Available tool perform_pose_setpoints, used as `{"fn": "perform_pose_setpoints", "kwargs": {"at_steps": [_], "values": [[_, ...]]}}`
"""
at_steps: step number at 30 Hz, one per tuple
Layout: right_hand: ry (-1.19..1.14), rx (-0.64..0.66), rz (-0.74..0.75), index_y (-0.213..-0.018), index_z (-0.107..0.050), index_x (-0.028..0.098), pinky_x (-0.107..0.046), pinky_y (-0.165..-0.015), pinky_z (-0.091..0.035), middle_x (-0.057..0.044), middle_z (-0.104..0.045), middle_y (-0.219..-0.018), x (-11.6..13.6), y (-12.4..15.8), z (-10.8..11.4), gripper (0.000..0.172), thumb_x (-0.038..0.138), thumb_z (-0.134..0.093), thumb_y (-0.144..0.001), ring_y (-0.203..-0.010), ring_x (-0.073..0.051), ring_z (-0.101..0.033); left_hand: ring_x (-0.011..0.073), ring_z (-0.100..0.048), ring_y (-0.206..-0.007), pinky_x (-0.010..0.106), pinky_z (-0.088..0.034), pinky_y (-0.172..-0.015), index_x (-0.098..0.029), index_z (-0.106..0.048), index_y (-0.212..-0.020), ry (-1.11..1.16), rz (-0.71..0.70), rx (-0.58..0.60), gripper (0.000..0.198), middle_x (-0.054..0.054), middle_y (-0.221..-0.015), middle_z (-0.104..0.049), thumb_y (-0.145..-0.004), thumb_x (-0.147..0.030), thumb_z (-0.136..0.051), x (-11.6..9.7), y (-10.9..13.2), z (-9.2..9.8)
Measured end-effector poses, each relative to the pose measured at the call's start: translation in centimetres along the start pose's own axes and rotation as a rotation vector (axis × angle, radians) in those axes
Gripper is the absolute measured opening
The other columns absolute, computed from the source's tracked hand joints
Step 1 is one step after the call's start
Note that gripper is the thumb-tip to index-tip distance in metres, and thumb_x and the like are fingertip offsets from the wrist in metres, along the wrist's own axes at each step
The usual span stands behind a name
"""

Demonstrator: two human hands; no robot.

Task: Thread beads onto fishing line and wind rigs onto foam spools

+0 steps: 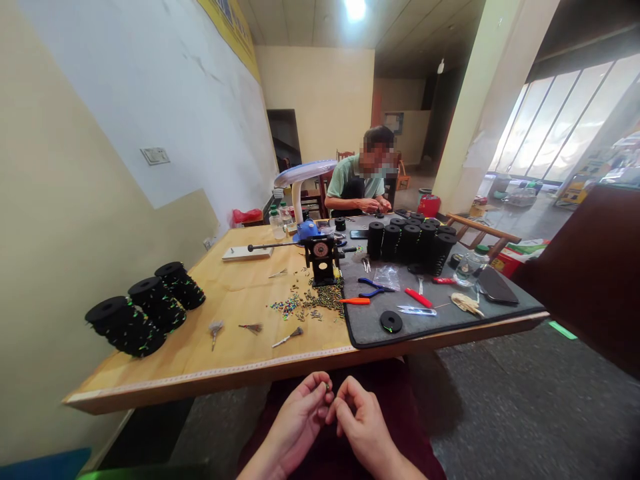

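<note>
Above my lap, just off the front edge of the table [210, 368], both my hands are held close together. My left hand [306, 408] pinches a small dark piece with a green tint [327, 386] between thumb and fingertips; it is too tiny to name. My right hand [364, 419] is beside it with fingers curled and pressed together, and whatever they hold is hidden. On the table beyond lie a heap of small brass-and-dark pieces [327, 299] and some colourful bits [286, 307]. A black counter device with a dial [321, 257] stands behind the heap.
Black foam spools stand at left [150, 297] and in a group at right [411, 240]. The grey mat [370, 333] carries blue-handled pliers [375, 288], an orange-handled tool [356, 301], snips [417, 311] and a flat spool [391, 322]. A lamp [297, 200] and a seated person [350, 180] are behind.
</note>
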State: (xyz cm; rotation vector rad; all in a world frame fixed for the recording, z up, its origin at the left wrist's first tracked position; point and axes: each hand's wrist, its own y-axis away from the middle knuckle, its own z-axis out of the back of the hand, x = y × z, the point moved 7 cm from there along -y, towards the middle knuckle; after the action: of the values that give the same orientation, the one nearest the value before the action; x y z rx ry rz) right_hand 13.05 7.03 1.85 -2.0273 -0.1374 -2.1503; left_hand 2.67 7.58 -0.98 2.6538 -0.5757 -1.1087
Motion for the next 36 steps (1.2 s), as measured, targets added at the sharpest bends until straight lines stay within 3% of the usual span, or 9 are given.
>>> {"fn": "perform_pose_setpoints", "kwargs": {"at_steps": [24,31,36], "values": [[0.007,-0.006,-0.032,-0.066,-0.045,0.020,-0.019,-0.042,-0.035,0.001,-0.063,-0.055,0.1,-0.1,0.1,0.019,0.029,-0.050,-0.082,-0.040,-0.009,-0.049,0.0065,-0.047,-0.052,0.020,-0.033,-0.052,-0.015,-0.062,-0.081,-0.093,-0.044,0.013,0.019,-0.001,-0.066,-0.057,-0.070,-0.023,-0.075,-0.4,0.1,-0.5],[-0.053,0.008,-0.069,-0.069,-0.047,0.019,-0.017,-0.038,-0.030,0.002,-0.058,-0.054,-0.6,-0.3,-0.1,0.033,0.048,-0.052,-0.083,-0.038,-0.007,-0.045,0.0085,-0.048,-0.054,0.022,-0.037,-0.053,-0.017,-0.065,-0.083,-0.281,-0.199,-0.071,0.022,-0.001,-0.070,-0.061,-0.067,-0.026,-0.076,-1.7,1.1,-1.2],[-0.234,0.073,-0.238,-0.074,-0.046,0.018,-0.016,-0.032,-0.023,0.003,-0.060,-0.049,-2.3,-0.7,-0.8,0.043,0.060,-0.057,-0.073,-0.030,-0.005,-0.039,0.0179,-0.060,-0.076,0.026,-0.044,-0.073,-0.017,-0.066,-0.079,-0.462,-0.378,-0.125,0.021,0.004,-0.075,-0.066,-0.063,-0.021,-0.079,-3.4,1.5,-1.1]]}}
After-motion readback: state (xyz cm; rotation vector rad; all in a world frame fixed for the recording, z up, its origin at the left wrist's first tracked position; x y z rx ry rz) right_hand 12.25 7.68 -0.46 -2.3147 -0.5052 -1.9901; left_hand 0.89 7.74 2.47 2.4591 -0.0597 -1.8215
